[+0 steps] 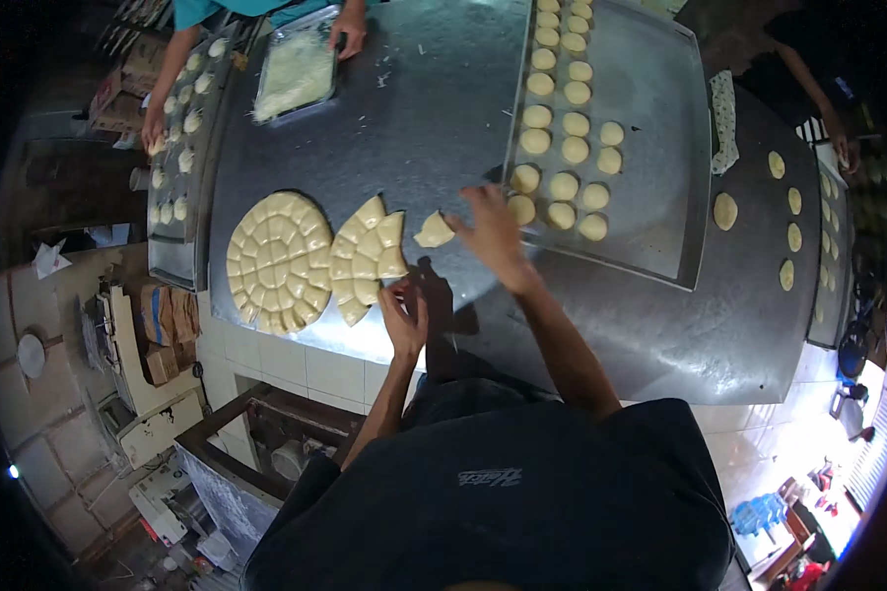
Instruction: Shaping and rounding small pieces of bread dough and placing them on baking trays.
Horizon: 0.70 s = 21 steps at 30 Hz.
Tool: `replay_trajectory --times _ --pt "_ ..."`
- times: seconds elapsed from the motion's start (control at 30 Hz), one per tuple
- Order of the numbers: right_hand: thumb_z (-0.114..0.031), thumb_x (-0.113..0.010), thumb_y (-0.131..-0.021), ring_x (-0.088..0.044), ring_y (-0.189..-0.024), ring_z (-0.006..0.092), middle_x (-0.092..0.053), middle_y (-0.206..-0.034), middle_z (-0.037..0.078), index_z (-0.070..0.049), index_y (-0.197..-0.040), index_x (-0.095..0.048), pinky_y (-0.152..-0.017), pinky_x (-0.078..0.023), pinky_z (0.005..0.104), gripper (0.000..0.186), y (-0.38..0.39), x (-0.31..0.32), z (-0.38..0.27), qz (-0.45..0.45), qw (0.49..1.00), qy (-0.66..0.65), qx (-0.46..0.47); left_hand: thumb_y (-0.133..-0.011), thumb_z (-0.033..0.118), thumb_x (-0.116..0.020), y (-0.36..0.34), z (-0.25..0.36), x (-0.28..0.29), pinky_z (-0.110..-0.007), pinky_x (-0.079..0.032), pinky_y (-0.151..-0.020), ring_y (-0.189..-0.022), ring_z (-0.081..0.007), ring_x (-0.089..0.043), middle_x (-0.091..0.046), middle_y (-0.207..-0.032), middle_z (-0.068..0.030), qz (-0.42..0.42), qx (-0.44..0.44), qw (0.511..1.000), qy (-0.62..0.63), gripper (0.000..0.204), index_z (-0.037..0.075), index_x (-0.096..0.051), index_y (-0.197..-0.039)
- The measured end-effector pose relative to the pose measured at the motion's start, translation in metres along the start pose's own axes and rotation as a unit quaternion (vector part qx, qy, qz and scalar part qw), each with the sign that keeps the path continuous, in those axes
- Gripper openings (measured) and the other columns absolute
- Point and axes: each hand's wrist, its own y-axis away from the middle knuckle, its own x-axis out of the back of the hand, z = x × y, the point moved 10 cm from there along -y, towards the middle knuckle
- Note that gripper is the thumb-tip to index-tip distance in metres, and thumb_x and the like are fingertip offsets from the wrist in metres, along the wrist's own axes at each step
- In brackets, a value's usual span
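Two bare hands work over a steel table [434, 118] seen from the head camera, the person's forearms coming up from the lower edge. The left hand [405, 313] sits at the near edge of the table, just beside the lower right corner of a partly taken-apart round of cut dough [365, 258]; its fingers are curled close together, and whether they pinch a piece cannot be told. The right hand [491, 233] reaches farther out with its fingers spread fairly wide, resting at the near left corner of a large metal baking tray [660, 148]. A loose wedge of dough [434, 230] lies on the table just left of that hand, touching or almost touching the fingertips. A few rounded dough balls [563, 186] lie right beside the hand on the tray, and more run in rows toward the far end.

Left of the broken round lies a whole disc of dough [278, 260], scored into many segments and untouched.

At the far left, another person's hands [154, 126] reach to a narrow tray of small dough pieces [182, 128], and one rests on a foil-lined pan [296, 71] of pale shredded filling. On the right, flat dough rounds [725, 210] lie on the table by a third person's arm.
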Motion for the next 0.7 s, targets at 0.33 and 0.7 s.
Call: replay_trajectory --times 0.33,0.7 --pt "-0.023 -0.070 -0.082 -0.054 -0.087 0.0341 -0.057 -0.087 0.014 -0.001 -0.097 -0.057 -0.078 -0.045 0.0416 0.030 0.145 -0.020 -0.013 -0.006 0.997 0.002 -0.078 -0.084 0.056 -0.057 -0.005 -0.093 0.074 -0.047 -0.032 -0.089 -0.104 -0.0398 -0.042 -0.042 -0.106 -0.0266 0.130 0.004 0.956 -0.262 0.079 -0.014 -0.038 -0.115" --pt "-0.028 -0.070 -0.085 -0.059 -0.086 0.0248 -0.055 -0.093 0.014 0.000 -0.105 -0.052 -0.070 -0.048 0.0369 0.039 0.330 0.085 0.037 0.162 0.903 -0.072 -0.392 -0.100 0.035 -0.044 0.212 -0.118 -0.096 -0.031 -0.043 -0.086 -0.100 -0.0152 -0.054 -0.057 -0.110 -0.0012 -0.457 0.208 0.746 0.438 0.035 0.011 -0.054 -0.124"
